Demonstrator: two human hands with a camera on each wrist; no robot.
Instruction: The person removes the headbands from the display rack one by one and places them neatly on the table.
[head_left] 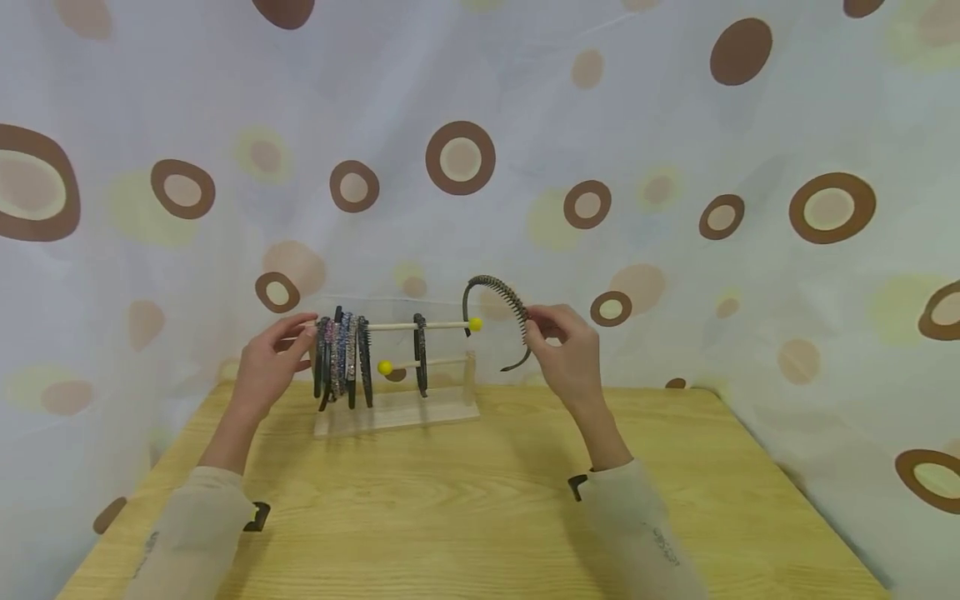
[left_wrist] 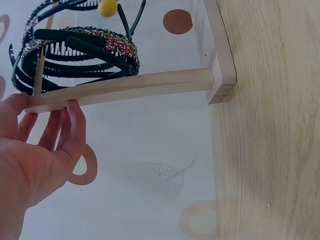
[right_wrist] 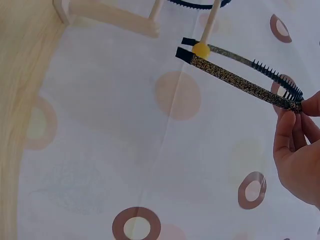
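A wooden headband rack (head_left: 442,407) stands on the table, its two rods tipped with yellow balls. My left hand (head_left: 268,364) grips the top of its left upright (left_wrist: 150,86), thumb on one side and fingers on the other. Several glittery headbands (head_left: 341,354) hang bunched at the left of the upper rod. One dark headband (head_left: 420,354) hangs apart, farther right. My right hand (head_left: 567,356) pinches a dark speckled headband (right_wrist: 235,81) with comb teeth by its side. Its open ends are beside the upper rod's yellow ball (right_wrist: 201,50); the right wrist view shows the ball close to them.
The wood-grain table (head_left: 450,508) extends in front of the rack and to both sides. Behind it hangs a pale curtain (head_left: 510,92) with brown and yellow circles. Dark clips (head_left: 257,517) show at both sleeve cuffs.
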